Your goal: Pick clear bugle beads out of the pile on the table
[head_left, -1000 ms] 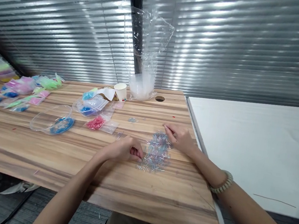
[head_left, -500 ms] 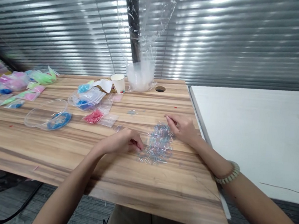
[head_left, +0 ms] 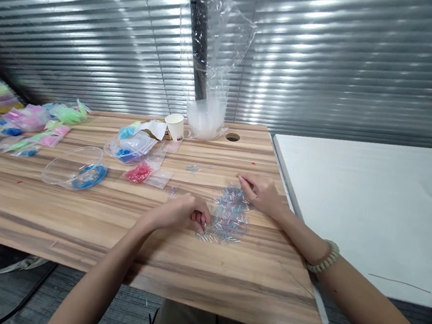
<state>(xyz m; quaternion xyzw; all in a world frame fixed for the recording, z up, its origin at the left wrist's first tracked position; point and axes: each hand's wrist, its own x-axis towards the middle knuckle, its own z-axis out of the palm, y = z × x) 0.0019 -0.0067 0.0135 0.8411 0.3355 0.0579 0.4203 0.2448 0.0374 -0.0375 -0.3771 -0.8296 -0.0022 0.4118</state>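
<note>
A loose pile of thin tube-shaped beads point(head_left: 230, 216), blue, clear and pinkish, is spread on the wooden table. At its left edge my left hand point(head_left: 187, 212) is curled, thumb and fingertips together low over the outermost beads. My right hand point(head_left: 262, 193) rests by the pile's upper right side, its thumb and index finger pressed together. Whatever either pinch holds is too small to make out. A few similar beads point(head_left: 192, 168) lie apart behind the pile, and others point(head_left: 172, 191) are partly behind my left hand.
Left of my hands are a packet of red beads point(head_left: 139, 172), a clear tray with blue beads point(head_left: 90, 177) and a lidded tub point(head_left: 131, 147). Farther back stand a paper cup point(head_left: 175, 127) and bagged plastic cups point(head_left: 205, 120). A white table point(head_left: 366, 210) adjoins on the right.
The view has tilted slightly, so everything sits a little lower. My left fingers have shifted slightly at the pile's left edge. My right hand keeps nearly the same pose.
</note>
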